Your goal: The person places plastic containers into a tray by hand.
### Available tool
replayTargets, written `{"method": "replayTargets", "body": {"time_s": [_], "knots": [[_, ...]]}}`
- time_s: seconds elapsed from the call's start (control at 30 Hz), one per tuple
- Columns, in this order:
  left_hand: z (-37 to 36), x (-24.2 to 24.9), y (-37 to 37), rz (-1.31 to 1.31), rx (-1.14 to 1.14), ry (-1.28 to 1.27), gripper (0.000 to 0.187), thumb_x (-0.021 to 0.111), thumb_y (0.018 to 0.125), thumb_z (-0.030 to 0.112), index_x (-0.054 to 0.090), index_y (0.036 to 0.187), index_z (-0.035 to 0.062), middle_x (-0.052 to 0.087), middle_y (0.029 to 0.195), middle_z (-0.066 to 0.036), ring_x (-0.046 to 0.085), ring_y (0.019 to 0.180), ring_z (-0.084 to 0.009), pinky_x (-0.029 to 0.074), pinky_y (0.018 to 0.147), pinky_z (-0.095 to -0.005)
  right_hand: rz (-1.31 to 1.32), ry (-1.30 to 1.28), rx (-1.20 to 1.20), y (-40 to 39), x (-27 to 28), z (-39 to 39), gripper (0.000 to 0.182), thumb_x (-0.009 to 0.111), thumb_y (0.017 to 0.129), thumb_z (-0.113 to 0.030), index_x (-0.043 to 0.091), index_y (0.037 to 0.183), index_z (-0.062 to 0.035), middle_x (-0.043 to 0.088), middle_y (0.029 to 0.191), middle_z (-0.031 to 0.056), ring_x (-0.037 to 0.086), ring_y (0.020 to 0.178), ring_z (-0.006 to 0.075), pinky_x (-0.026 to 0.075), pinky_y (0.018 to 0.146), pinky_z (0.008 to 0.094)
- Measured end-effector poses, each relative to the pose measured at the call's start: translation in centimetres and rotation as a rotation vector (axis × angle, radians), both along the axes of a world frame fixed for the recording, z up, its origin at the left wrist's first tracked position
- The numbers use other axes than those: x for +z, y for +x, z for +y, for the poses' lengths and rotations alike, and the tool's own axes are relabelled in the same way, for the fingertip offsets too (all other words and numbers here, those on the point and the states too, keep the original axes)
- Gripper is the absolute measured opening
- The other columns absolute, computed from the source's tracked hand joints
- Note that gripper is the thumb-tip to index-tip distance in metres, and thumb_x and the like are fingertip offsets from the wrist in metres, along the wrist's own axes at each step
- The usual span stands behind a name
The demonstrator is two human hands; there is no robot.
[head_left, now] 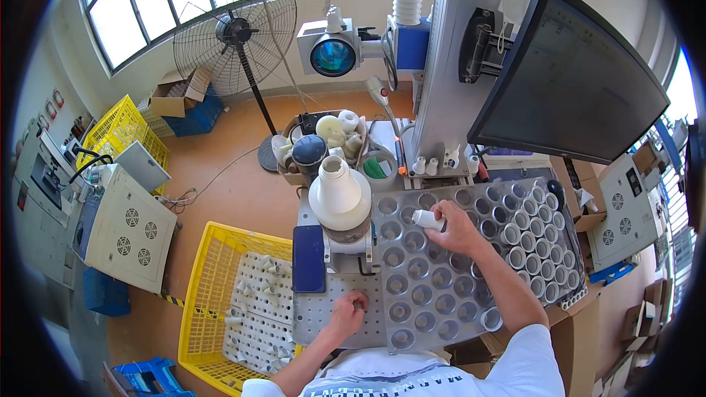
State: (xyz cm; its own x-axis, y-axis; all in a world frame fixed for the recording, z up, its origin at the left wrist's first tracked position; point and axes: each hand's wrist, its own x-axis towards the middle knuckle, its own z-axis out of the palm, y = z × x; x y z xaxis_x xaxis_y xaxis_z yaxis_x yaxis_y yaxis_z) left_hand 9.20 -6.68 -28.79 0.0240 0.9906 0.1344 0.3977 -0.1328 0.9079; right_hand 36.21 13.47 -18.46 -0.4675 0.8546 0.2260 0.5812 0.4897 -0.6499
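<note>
My right hand (457, 229) is closed around a white plastic cylindrical part (426, 220) with a narrower neck, tilted sideways above a grey tray (456, 265) of round sockets. Many sockets near the hand hold no part. White hollow cylinders (528, 241) stand packed in the tray's right portion. My left hand (348, 315) rests with curled fingers on a perforated metal plate (312, 316); no object shows in it. Ahead of it, a large white stepped cone-shaped piece (340, 192) stands on a round fixture (349, 232). A dark blue phone (309, 259) lies left of the fixture.
A yellow crate (202, 309) with small white parts stands at lower left. Above the bench hangs a lens head (332, 56) on a column (448, 66). The monitor (573, 73) juts in at upper right. A box of plastic pieces (331, 132) and a fan (235, 33) are behind.
</note>
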Motion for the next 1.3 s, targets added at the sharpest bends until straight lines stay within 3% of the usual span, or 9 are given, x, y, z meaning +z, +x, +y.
{"method": "replayTargets", "body": {"time_s": [0.17,0.43,0.53,0.63,0.77,0.87,0.97,1.07,1.3], "knots": [[1.5,3.1,-2.0,-0.164,0.056,0.195,0.019,0.043,0.064,0.002,0.059,0.072,-0.0034,0.063,0.071,-0.013,0.059,0.064,-0.0245,0.046,0.061,-0.0318,0.021,-0.007,0.007,0.2,-0.2,0.1,0.036,0.076,0.072,-0.018,0.048,0.091,-0.0058,0.057,0.089,0.0120,0.056,0.088,0.0328,0.046,0.077,0.0410],[9.9,24.0,-5.1,-0.227,0.350,0.869,0.032,0.044,0.076,0.019,0.058,0.079,-0.0090,0.064,0.086,-0.015,0.060,0.087,-0.0206,0.046,0.083,-0.0337,0.098,-0.119,-0.046,0.4,0.9,0.6,0.038,0.079,0.072,-0.021,0.047,0.085,-0.0048,0.055,0.082,0.0077,0.050,0.070,0.0182,0.044,0.067,0.0327],[13.9,27.5,-4.1,-0.144,0.296,0.770,0.034,0.042,0.075,0.015,0.061,0.087,-0.0101,0.065,0.094,-0.018,0.060,0.091,-0.0188,0.046,0.086,-0.0324,0.309,-0.139,-0.004,-1.4,4.6,0.7,0.036,0.079,0.076,-0.017,0.044,0.081,-0.0065,0.057,0.085,0.0037,0.050,0.073,0.0129,0.044,0.069,0.0301],[16.2,26.8,-2.6,-0.429,0.184,0.491,0.034,0.040,0.066,0.009,0.065,0.079,-0.0080,0.067,0.084,-0.016,0.062,0.080,-0.0191,0.048,0.078,-0.0295,0.634,-0.153,0.068,-5.1,11.8,-0.8,0.036,0.079,0.079,-0.013,0.043,0.079,-0.0084,0.058,0.089,0.0018,0.051,0.080,0.0103,0.044,0.073,0.0281],[12.2,30.5,-3.5,-0.182,0.128,0.599,0.030,0.037,0.068,0.014,0.059,0.056,-0.0038,0.060,0.059,-0.008,0.054,0.058,-0.0142,0.044,0.060,-0.0253,0.878,-0.085,0.220,-11.2,15.8,-1.7,0.036,0.078,0.081,-0.011,0.042,0.080,-0.0094,0.058,0.089,0.0015,0.052,0.083,0.0106,0.045,0.075,0.0277],[8.6,29.1,-6.5,-0.096,0.402,0.626,0.033,0.035,0.067,0.019,0.055,0.051,-0.0023,0.057,0.054,-0.006,0.050,0.053,-0.0140,0.040,0.054,-0.0250,0.975,0.043,0.328,-15.4,15.8,-2.7,0.038,0.080,0.081,-0.014,0.042,0.082,-0.0080,0.059,0.088,0.0034,0.054,0.085,0.0117,0.046,0.077,0.0288],[5.1,24.4,-11.6,0.029,0.603,0.571,0.031,0.035,0.068,0.021,0.051,0.052,-0.0010,0.055,0.055,-0.005,0.049,0.057,-0.0151,0.042,0.062,-0.0267,0.464,0.004,0.120,-16.0,14.1,-3.4,0.035,0.079,0.082,-0.017,0.045,0.084,-0.0060,0.068,0.106,0.0147,0.061,0.099,0.0188,0.049,0.089,0.0315],[1.9,16.7,-17.7,0.097,0.828,0.497,0.033,0.036,0.067,0.021,0.059,0.054,0.0020,0.058,0.057,-0.008,0.050,0.055,-0.0183,0.042,0.065,-0.0278,0.616,0.075,0.242,-15.4,12.7,-3.0,0.031,0.077,0.083,-0.015,0.047,0.086,-0.0053,0.068,0.113,0.0158,0.062,0.103,0.0196,0.048,0.090,0.0319],[-7.1,2.6,-29.8,0.035,1.018,0.287,0.023,0.040,0.067,0.008,0.057,0.060,-0.0039,0.059,0.062,-0.010,0.057,0.070,-0.0227,0.045,0.078,-0.0314,0.461,0.137,-0.031,-4.2,8.3,-0.5,0.021,0.072,0.084,-0.013,0.055,0.092,-0.0022,0.067,0.118,0.0172,0.064,0.106,0.0222,0.047,0.096,0.0366]]}}
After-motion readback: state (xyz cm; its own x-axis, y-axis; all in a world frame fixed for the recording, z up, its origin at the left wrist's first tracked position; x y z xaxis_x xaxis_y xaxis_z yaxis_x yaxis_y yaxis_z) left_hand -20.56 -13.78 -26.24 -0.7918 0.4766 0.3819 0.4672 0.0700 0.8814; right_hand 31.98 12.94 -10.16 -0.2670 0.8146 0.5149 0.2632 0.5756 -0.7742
